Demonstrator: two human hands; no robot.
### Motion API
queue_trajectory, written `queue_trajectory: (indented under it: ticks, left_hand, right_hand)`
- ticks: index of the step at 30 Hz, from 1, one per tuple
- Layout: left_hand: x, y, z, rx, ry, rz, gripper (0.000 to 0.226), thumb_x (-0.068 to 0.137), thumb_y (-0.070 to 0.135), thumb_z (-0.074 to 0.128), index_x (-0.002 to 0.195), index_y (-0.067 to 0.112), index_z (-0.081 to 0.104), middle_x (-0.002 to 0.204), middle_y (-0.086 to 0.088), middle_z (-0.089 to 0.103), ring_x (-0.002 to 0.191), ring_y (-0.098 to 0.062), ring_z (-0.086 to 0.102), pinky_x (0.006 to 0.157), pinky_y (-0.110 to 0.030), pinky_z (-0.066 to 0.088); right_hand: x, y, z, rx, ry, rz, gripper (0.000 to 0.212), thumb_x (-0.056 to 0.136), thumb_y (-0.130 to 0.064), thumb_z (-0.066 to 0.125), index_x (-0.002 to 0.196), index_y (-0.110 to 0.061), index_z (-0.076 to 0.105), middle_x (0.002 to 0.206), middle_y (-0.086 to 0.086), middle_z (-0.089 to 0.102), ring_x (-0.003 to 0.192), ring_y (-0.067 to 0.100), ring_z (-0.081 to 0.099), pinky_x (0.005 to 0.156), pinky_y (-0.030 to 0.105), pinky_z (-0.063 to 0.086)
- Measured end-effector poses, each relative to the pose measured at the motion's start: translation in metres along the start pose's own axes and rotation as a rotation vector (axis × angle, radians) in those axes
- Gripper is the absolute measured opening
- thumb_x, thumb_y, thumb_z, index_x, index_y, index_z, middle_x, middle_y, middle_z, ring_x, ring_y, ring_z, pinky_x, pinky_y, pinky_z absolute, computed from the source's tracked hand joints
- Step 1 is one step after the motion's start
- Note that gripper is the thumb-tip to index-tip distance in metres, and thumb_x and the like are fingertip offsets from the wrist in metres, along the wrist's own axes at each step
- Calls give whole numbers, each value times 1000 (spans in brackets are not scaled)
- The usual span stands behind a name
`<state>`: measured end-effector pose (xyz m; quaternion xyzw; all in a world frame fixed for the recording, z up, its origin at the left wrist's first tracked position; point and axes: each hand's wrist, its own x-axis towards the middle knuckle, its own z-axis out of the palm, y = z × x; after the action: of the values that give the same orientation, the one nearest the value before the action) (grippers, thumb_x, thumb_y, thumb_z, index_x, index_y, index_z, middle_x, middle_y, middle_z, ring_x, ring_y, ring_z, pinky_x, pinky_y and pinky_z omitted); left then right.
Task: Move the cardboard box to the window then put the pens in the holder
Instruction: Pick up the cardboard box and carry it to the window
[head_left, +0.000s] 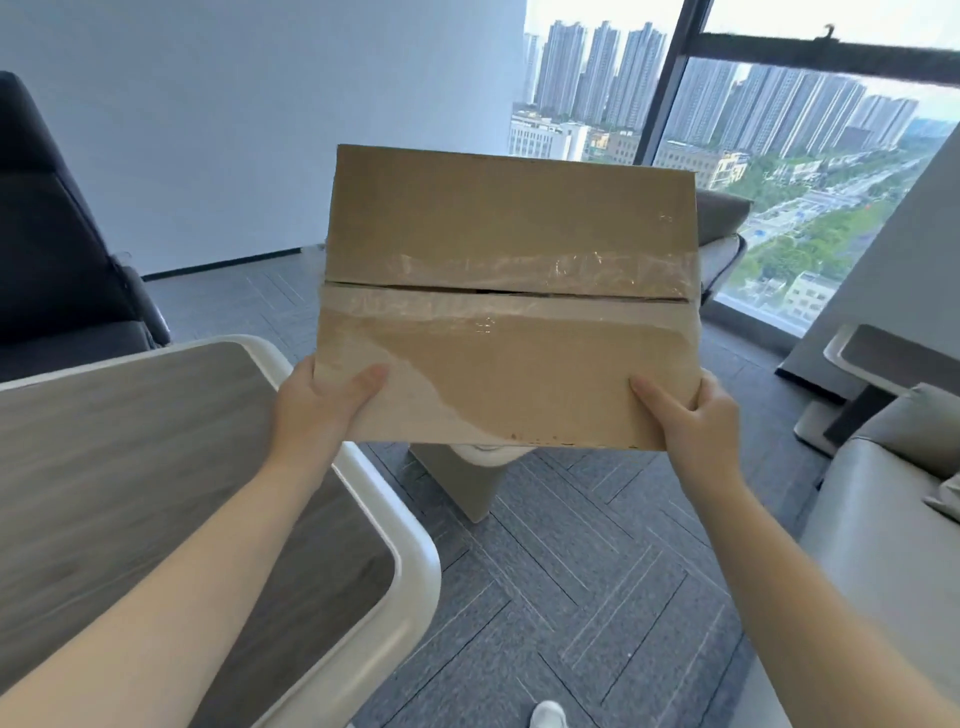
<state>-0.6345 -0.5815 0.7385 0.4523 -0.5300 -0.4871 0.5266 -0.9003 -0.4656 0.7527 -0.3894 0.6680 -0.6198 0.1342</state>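
Currently the cardboard box sits in mid-frame, carried clear of the floor, with the window in the upper right beyond it. The left hand clasps the box's lower left corner and the right hand its lower right corner, thumbs pressed on the top face, the other fingers tucked beneath. So the first step looks underway, not finished: the box has yet to be set down by the glass. Its taped flaps are shut with only a dark slit along the seam, so its contents cannot be told. Neither pens nor holder show; the counter at lower left seems bare, though blurred.
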Motion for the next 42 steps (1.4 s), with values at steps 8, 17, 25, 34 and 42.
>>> queue_trajectory:
  ticks: [8, 17, 25, 34, 42]
  left_hand:
    - [98, -34, 73, 53, 267, -45, 58, 44, 52, 68, 93, 23, 58, 97, -1, 66, 92, -23, 62, 84, -40, 50]
    - [169, -43, 104, 110, 574, 11, 15, 73, 18, 67, 86, 21, 58, 80, 8, 60, 76, -10, 58, 60, -15, 48]
    - [246, -60, 65, 124, 728, 8, 27, 56, 38, 70, 77, 29, 57, 82, 10, 62, 78, -6, 59, 66, -21, 47]
    - [341, -65, 16, 135, 825, 3, 32, 59, 34, 71, 86, 26, 57, 84, 12, 61, 80, -5, 58, 66, -19, 43]
    - [463, -85, -33, 223, 843, -18, 26, 64, 39, 69, 85, 30, 58, 86, 13, 62, 87, -9, 58, 74, -28, 45]
  right_hand:
    - [179, 59, 60, 36, -239, -29, 37, 72, -29, 68, 101, -11, 54, 84, -5, 59, 77, 10, 56, 64, 25, 47]
    - [309, 82, 160, 125, -553, -37, 35, 68, -29, 72, 93, -12, 55, 79, -5, 59, 72, 11, 56, 61, 24, 46]
    - [363, 82, 281, 130, -697, -77, 26, 73, -25, 68, 90, -11, 54, 74, -6, 57, 68, 7, 53, 54, 16, 42]
    - [409, 64, 397, 148, -786, -72, 27, 73, -28, 68, 91, -13, 54, 81, -4, 58, 74, 11, 56, 64, 29, 47]
    - [466, 71, 526, 196, -798, -65, 25, 73, -25, 68, 89, -12, 55, 78, -3, 58, 72, 12, 55, 59, 26, 46]
